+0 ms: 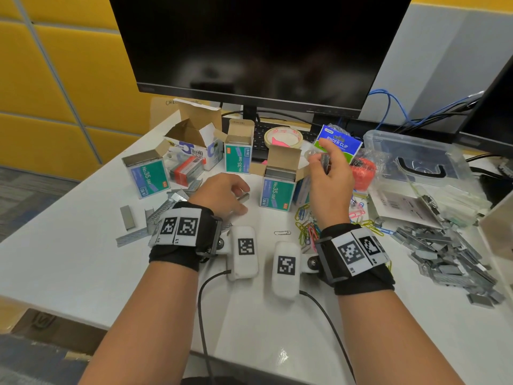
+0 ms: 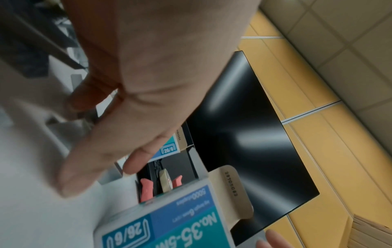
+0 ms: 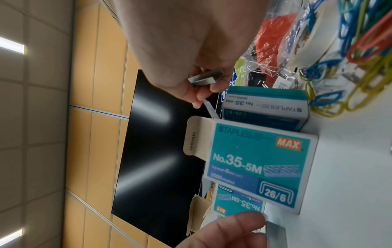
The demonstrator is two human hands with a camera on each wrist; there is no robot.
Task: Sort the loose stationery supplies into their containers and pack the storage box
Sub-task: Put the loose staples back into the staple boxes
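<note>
left wrist blurred; left hand [image 1: 222, 194] grip pinches staple strip [image 1: 243, 197]; right hand [image 1: 330, 176] grip holds staples [image 3: 205, 77].

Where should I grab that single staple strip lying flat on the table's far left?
Take the staple strip across its narrow width, thumb and finger on the two long sides, coming straight down from above. It lies flat and apart from the pile, so both long edges look free; the ends offer less grip.
</note>
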